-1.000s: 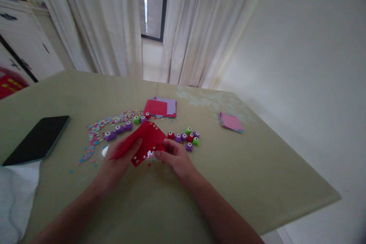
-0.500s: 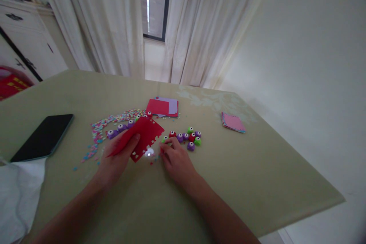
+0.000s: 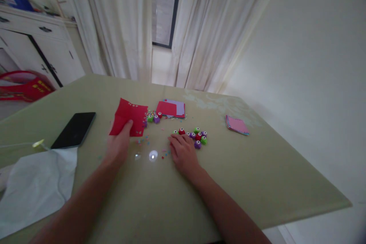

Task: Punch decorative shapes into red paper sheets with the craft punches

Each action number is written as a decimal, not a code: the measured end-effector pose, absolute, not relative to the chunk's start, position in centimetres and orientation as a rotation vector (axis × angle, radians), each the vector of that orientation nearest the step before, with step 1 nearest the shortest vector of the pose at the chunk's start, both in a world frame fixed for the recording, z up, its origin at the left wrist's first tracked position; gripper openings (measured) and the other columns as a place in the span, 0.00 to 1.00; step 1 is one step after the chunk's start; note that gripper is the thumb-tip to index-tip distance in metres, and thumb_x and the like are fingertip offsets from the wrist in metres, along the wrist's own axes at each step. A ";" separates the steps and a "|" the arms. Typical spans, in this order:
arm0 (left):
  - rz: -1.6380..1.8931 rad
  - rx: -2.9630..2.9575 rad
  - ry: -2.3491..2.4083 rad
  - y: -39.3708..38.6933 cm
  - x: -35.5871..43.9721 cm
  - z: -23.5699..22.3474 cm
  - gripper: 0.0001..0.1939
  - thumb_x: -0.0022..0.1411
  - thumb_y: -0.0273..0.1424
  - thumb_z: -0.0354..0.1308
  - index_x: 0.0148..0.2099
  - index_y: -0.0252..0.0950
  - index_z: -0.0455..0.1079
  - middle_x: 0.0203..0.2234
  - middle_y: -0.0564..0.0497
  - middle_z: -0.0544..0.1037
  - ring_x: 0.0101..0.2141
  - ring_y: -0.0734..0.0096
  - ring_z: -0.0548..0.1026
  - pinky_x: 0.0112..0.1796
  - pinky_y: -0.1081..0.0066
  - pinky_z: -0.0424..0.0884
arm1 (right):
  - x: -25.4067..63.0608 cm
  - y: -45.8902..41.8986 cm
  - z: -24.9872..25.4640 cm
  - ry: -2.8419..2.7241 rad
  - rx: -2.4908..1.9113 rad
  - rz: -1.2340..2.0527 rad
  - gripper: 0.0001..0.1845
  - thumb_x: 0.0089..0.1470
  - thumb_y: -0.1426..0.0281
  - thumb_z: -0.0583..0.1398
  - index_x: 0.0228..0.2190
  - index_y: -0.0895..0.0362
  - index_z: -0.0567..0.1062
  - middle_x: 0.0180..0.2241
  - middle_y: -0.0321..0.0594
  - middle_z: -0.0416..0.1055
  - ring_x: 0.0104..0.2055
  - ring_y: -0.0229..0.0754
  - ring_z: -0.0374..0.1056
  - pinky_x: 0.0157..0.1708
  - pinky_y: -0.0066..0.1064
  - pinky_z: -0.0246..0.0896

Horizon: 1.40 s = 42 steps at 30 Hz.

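Note:
My left hand (image 3: 118,146) pinches a red sheet of paper (image 3: 130,118) with the thumb on top. Small punched holes run along its far and right edges, and its left part is bent up. My right hand (image 3: 184,154) rests low over the table, fingers loosely stretched, with nothing visible in them. Just beyond those fingertips stands a loose group of small craft punches in red (image 3: 198,136), purple (image 3: 197,144) and green (image 3: 204,140). More punches, one of them green (image 3: 150,118), stand by the right edge of the red paper, which hides part of that area.
Paper sheets, red (image 3: 166,108) and lilac, lie stacked behind the hands. A pink-topped paper stack (image 3: 237,125) sits at right. A black tablet (image 3: 74,129) and a white cloth or bag (image 3: 40,187) lie at left. Tiny punched confetti (image 3: 142,141) is scattered mid-table.
My left hand has moved the red paper left and away from my right hand, turning it flatter to view. My right hand's fingers have loosened near the punches. The view has shifted leftward.

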<state>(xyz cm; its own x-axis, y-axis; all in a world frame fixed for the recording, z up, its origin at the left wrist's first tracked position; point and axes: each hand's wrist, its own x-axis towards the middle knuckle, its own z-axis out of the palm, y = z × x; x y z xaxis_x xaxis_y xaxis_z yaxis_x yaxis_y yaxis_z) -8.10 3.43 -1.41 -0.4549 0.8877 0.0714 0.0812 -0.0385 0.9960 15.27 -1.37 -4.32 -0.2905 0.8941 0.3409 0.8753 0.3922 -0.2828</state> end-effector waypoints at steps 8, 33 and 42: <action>1.713 0.890 1.322 4.1 -6.9 -2.1 0.20 0.52 0.41 0.70 0.45 0.36 0.78 0.37 0.48 0.86 0.35 0.61 0.84 0.37 0.67 0.80 | 10.2 4.8 -1.4 -2.337 -1.574 -0.079 0.25 0.69 0.67 0.57 0.65 0.55 0.70 0.66 0.49 0.70 0.65 0.56 0.62 0.61 0.48 0.57; 1.555 0.714 1.238 1.7 -4.9 -2.4 0.17 0.45 0.36 0.73 0.38 0.38 0.77 0.30 0.53 0.84 0.28 0.67 0.80 0.29 0.72 0.76 | 14.8 -1.7 -3.0 -1.174 -1.158 0.996 0.19 0.58 0.61 0.69 0.49 0.54 0.77 0.44 0.43 0.80 0.41 0.45 0.78 0.42 0.37 0.74; 1.344 0.697 1.196 1.6 -4.3 -2.1 0.18 0.48 0.37 0.74 0.42 0.37 0.81 0.33 0.50 0.85 0.28 0.66 0.80 0.29 0.72 0.75 | 14.9 -1.2 -2.4 -0.738 -1.052 1.195 0.22 0.44 0.61 0.77 0.41 0.55 0.83 0.37 0.38 0.82 0.39 0.43 0.76 0.44 0.35 0.71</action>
